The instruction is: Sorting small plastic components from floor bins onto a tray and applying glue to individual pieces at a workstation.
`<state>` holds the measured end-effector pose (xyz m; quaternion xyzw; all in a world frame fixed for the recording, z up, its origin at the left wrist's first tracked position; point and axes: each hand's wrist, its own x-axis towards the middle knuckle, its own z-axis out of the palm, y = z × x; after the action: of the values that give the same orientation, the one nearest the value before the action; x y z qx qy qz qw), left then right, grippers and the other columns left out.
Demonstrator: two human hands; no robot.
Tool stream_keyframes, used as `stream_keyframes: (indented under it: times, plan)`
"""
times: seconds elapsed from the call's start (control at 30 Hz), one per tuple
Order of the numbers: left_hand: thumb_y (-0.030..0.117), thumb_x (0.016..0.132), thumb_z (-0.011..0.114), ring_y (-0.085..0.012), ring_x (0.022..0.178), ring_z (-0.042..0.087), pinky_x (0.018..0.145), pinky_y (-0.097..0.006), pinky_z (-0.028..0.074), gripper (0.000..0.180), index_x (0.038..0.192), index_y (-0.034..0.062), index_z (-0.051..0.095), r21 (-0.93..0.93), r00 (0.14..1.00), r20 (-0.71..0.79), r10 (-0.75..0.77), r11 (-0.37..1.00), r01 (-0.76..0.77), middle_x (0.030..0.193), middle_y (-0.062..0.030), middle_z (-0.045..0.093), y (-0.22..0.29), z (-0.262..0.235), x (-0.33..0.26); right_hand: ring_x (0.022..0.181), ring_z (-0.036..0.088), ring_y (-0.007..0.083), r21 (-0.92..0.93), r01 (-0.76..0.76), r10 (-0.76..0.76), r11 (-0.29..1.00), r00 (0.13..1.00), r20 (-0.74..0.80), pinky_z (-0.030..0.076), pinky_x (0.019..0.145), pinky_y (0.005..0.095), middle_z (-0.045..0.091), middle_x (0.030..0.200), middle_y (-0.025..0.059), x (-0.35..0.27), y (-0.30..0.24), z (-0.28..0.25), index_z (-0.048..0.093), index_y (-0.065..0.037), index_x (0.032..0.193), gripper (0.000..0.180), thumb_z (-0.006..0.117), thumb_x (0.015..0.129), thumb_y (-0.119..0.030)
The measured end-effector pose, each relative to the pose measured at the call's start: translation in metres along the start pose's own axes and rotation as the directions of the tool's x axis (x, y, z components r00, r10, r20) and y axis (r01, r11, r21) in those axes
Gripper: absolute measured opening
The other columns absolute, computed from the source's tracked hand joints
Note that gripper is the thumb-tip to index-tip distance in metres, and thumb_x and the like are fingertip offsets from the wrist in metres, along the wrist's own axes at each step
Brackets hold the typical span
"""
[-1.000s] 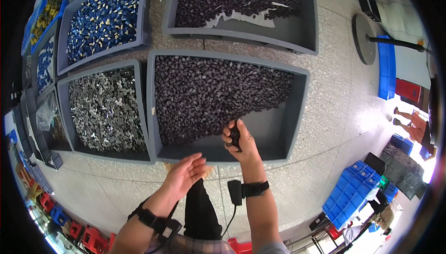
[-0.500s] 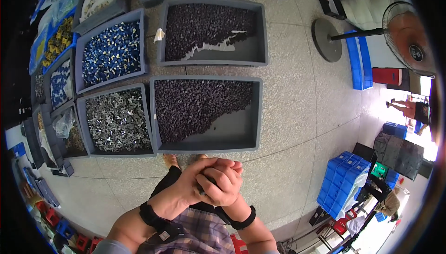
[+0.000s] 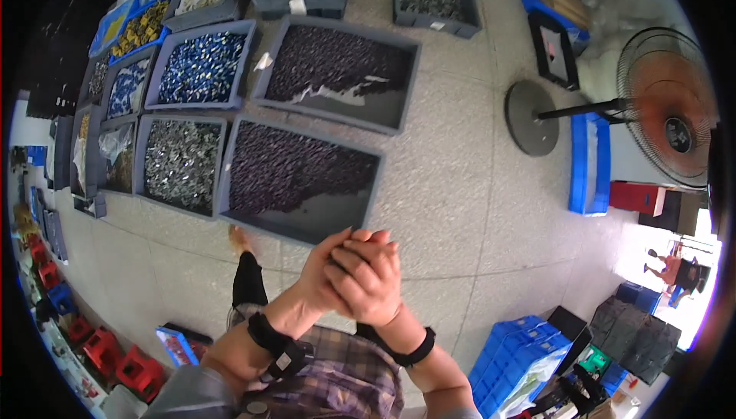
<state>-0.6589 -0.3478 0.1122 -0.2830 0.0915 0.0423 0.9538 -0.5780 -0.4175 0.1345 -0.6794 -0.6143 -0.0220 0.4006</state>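
My left hand (image 3: 316, 279) and my right hand (image 3: 369, 285) are cupped together in front of my body, fingers bent and closed over each other. Dark gaps show between the right fingers, and whatever lies inside the palms is hidden. Just beyond the fingertips stands a grey bin (image 3: 376, 189) with small dark purple-black pieces (image 3: 287, 170) heaped on its left side. Its bare bottom shows at the right. Both wrists wear black bands; the left one carries a small square device (image 3: 285, 359).
Behind is another grey bin (image 3: 411, 89) of dark pieces. Bins of silvery metal parts (image 3: 180, 162) and blue-and-white pieces (image 3: 201, 66) stand left. A pedestal fan (image 3: 667, 108) and stacked blue crates (image 3: 515, 358) are at the right. A person (image 3: 678, 272) is far off.
My view has swung, so the bins sit further left and tilted, while the fan sits lower. One foot shows more to the left. My hands stay clasped.
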Motion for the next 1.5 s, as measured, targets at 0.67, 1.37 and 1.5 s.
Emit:
stream_keyframes:
  times: [0.67,1.37,1.5]
  plan:
    - [0.021,0.086,0.046,-0.0251,0.103,0.050,0.096,-0.042,0.036,0.019,0.081,0.0071,0.058,-0.176,0.680,0.052,0.731,0.677,-0.714,0.093,-0.0084,0.057,0.019,0.012,-0.007,0.090,0.054,0.0202,0.611,-0.607,0.436,0.509,0.793,0.425,0.042,0.084,0.0323,0.053,0.098,0.0128,0.090,0.073,0.022,0.049,0.001,0.098,0.026,0.038,0.092,-0.021]
    - [0.019,0.080,0.052,-0.0193,0.091,0.056,0.083,-0.041,0.044,0.012,0.075,0.0107,0.060,-0.631,0.122,-0.247,0.961,-0.064,-0.773,0.081,-0.0010,0.060,0.213,-0.242,0.121,0.101,0.047,0.0320,0.461,0.529,-0.657,0.713,0.273,0.703,0.040,0.083,0.0422,0.049,0.109,0.0129,-0.029,0.286,0.483,0.055,-0.009,0.097,0.025,0.060,0.076,-0.020]
    - [0.017,0.082,0.049,-0.0200,0.094,0.054,0.084,-0.040,0.043,0.014,0.079,0.0103,0.061,-0.586,0.054,-0.226,0.973,-0.092,-0.805,0.085,-0.0036,0.061,0.252,-0.305,0.142,0.102,0.043,0.0298,0.345,0.789,-0.721,0.509,0.172,0.671,0.039,0.079,0.0438,0.047,0.112,0.0100,-0.073,0.321,0.519,0.053,-0.013,0.100,0.036,0.062,0.074,-0.035]
